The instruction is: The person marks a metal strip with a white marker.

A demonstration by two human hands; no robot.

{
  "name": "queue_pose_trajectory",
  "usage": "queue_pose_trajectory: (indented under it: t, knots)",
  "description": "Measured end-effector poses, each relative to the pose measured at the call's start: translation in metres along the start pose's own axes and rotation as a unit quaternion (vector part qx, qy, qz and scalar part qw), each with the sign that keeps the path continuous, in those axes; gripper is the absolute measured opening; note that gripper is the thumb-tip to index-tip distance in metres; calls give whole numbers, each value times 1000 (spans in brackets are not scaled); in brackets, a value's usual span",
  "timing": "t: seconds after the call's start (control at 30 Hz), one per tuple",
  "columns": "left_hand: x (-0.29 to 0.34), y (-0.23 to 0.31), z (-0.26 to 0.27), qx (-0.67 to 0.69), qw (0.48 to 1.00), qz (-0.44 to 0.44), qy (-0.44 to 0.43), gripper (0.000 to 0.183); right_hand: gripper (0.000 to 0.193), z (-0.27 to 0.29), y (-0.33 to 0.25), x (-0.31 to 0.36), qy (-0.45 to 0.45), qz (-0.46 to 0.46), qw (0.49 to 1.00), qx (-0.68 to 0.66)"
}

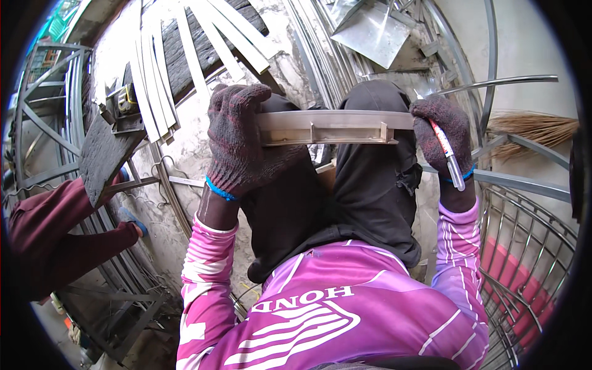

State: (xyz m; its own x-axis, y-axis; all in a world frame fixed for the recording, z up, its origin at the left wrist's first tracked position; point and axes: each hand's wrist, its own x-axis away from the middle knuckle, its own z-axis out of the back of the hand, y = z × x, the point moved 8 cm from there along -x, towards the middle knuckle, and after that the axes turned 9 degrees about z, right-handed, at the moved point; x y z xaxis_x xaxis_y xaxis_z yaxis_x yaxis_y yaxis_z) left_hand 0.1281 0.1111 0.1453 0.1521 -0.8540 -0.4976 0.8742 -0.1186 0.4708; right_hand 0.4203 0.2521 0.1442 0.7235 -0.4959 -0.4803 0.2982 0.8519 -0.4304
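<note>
A flat metal bar lies level above my knees, with short upright tabs and a thinner strip along its near side. My left hand, in a dark knitted glove with a blue cuff, is closed round the bar's left end. Gloved the same way, my right hand grips the right end. A red and white marker pen is also tucked in my right hand, slanting down across the back of the glove. The fingertips of both hands are partly hidden behind the bar.
Pale flat strips lie over a dark wooden board, near a tape measure. Ahead are long metal profiles and a metal sheet. Broom bristles and a wire rack stand right. Another person's maroon-trousered leg is left.
</note>
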Motion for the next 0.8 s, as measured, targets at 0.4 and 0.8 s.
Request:
queue_pose_trajectory:
  t: [0.4,0.8]
  knots:
    - [-8,-2,-6,-9,995,35,-92,59,20,-9,16,-5,-17,12,996,-91]
    - [-9,-7,-12,-11,991,78,-104,58,49,9,-3,-2,-9,-19,999,-35]
